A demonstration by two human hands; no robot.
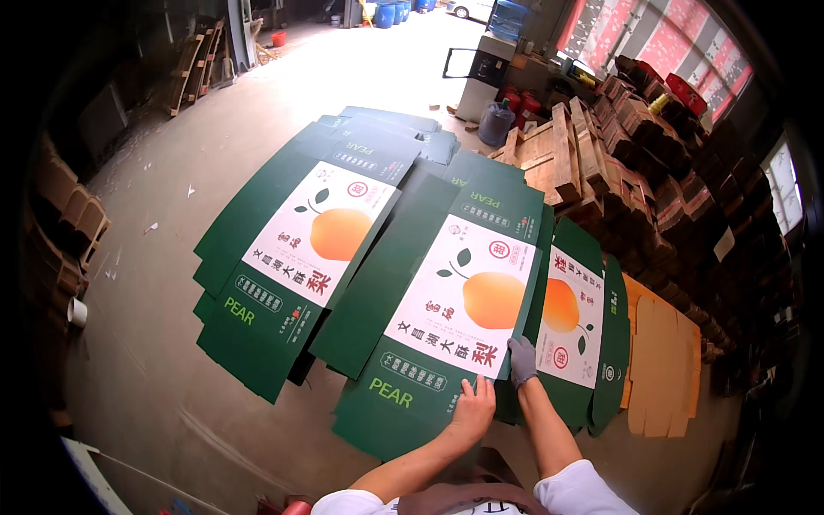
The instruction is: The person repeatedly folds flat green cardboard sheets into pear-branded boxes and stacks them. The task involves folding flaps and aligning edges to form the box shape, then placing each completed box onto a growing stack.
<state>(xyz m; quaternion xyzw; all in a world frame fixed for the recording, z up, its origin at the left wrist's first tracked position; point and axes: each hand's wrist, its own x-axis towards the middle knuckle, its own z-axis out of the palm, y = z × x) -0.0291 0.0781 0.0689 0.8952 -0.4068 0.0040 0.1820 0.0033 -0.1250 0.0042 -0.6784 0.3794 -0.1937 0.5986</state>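
A flat, unfolded green carton [337, 350] with a white panel and a pear picture lies on top of the middle stack in front of me. My left hand [474, 410], bare, rests on its near green flap just below the white panel, fingers extended and slightly apart. At the carton's right edge, my right hand [522, 362] in a grey glove has its fingers closed at the rim; the fingers' underside is hidden. Matching flat cartons lie to the left, a green stack [249, 257], and to the right, another green stack [611, 343] with its print turned the other way.
Plain brown cardboard sheets [661, 369] lie at the far right. Beyond are wooden pallets [549, 154] and piled brown cardboard [644, 129]. A water dispenser [487, 69] and a blue water bottle [496, 123] stand at the back. More brown cardboard [73, 202] is at the left.
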